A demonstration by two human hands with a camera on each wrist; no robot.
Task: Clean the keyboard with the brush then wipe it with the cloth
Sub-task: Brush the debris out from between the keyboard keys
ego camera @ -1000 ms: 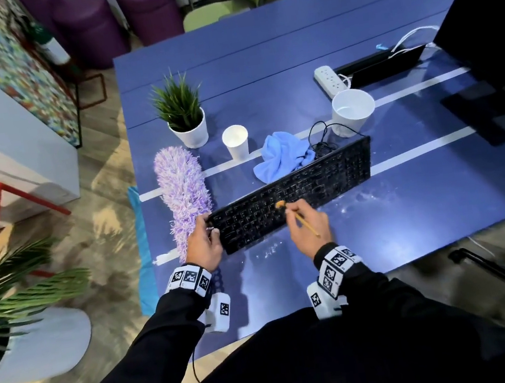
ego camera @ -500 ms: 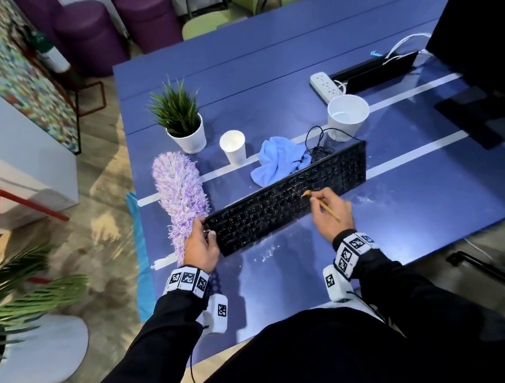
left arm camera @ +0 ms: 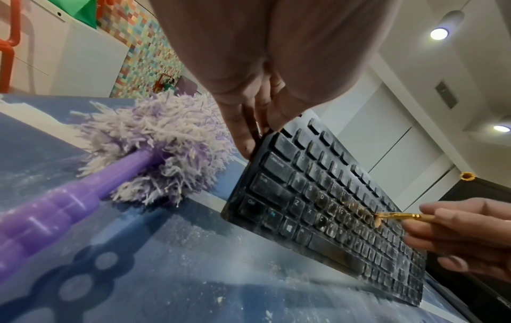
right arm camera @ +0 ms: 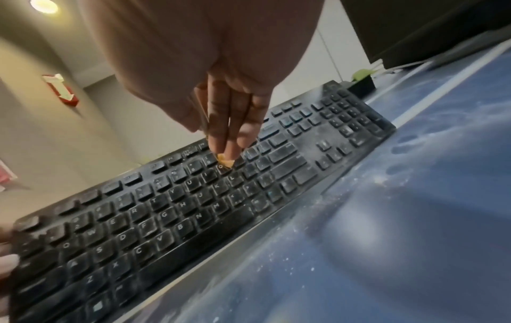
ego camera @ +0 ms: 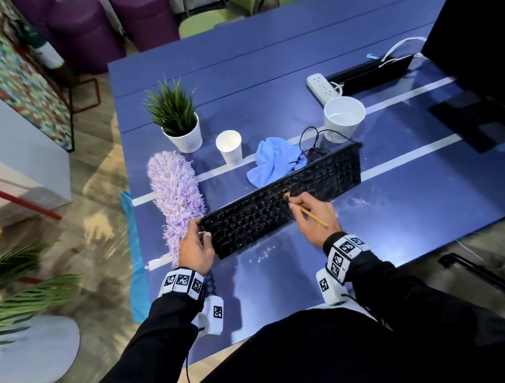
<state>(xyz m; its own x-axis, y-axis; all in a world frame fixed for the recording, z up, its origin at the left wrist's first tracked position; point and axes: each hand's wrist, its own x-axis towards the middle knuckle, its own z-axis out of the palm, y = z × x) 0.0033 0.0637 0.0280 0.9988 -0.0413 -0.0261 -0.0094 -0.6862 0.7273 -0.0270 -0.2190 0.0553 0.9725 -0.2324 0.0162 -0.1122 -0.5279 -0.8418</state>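
A dusty black keyboard (ego camera: 281, 202) (left arm camera: 331, 209) (right arm camera: 193, 201) lies slanted on the blue table (ego camera: 407, 209). My left hand (ego camera: 196, 247) (left arm camera: 254, 122) grips its left end, fingers curled round the edge. My right hand (ego camera: 310, 212) (right arm camera: 224, 122) pinches a thin brush (ego camera: 307, 213) with a wooden handle. Its orange bristle tip (ego camera: 286, 196) (left arm camera: 378, 220) (right arm camera: 225, 162) touches the keys in the middle of the board. A crumpled light blue cloth (ego camera: 276, 161) lies just behind the keyboard, beside its coiled black cable (ego camera: 313, 148).
A purple fluffy duster (ego camera: 176, 198) (left arm camera: 155, 148) lies left of the keyboard. Behind stand a potted plant (ego camera: 179, 120), a small paper cup (ego camera: 230, 147), a larger white cup (ego camera: 343, 118) and a power strip (ego camera: 322, 85). White dust (ego camera: 262, 254) speckles the table near me. A monitor base (ego camera: 479, 119) sits right.
My right hand swept the brush rightward along the keys, then came back left towards the keyboard's middle. The left hand kept its hold on the left end.
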